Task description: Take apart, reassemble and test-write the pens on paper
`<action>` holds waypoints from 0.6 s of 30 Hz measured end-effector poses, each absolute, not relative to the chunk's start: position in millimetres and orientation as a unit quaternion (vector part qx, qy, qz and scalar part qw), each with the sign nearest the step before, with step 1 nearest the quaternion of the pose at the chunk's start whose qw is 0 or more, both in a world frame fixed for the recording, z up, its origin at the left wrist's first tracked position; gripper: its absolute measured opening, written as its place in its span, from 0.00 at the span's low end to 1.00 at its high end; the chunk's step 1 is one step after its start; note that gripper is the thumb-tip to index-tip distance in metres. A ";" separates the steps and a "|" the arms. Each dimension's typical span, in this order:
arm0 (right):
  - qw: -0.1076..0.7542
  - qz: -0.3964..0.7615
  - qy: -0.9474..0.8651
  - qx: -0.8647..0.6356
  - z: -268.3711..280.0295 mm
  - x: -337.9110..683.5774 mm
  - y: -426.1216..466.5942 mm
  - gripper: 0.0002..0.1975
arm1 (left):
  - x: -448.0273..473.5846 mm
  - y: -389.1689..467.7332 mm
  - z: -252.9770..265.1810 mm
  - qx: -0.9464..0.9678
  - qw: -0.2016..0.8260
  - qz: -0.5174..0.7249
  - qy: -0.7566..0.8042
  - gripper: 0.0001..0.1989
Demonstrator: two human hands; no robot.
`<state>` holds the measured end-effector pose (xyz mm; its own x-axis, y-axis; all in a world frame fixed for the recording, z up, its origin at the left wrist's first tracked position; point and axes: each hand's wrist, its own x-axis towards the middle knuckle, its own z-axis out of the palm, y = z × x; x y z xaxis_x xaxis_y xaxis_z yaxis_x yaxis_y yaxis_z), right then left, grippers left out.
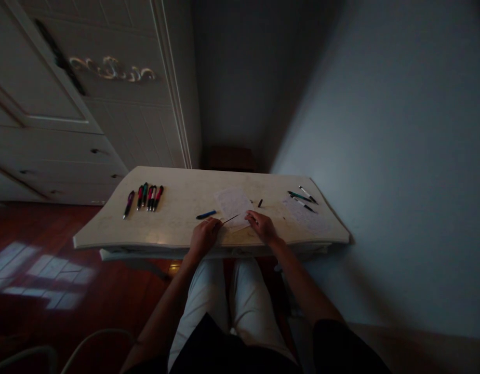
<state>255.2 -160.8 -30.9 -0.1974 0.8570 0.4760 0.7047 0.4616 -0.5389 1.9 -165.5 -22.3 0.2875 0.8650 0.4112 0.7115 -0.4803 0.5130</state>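
My left hand [205, 235] is closed in a pinch on one end of a thin dark pen refill [231, 218], which points up and to the right over a sheet of paper [232, 201]. Close to the refill's far end, my right hand [261, 226] has its fingertips pressed together; whatever is between them is too small to make out. A blue pen barrel [206, 214] lies just above my left hand. Beyond my right hand is a short dark pen part [260, 203], with a tiny piece [251, 201] beside it.
Several pens with coloured and dark parts [150, 198] lie at the table's left, a purple pen [128, 204] apart from them. On the right, more pens [302, 197] rest by another paper sheet [308, 217]. A wall [399, 156] borders the white table [177, 182] on the right.
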 end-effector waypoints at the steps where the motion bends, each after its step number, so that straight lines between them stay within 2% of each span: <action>1: 0.376 0.112 -0.766 -0.509 -31.3 254.6 -160.4 0.14 | 2.0 -165.5 -22.4 0.794 0.114 0.330 0.498 0.11; 18: 0.325 0.216 -0.755 -0.527 -30.3 252.4 -158.4 0.17 | 3.4 -166.5 -22.6 0.800 0.100 0.320 0.498 0.12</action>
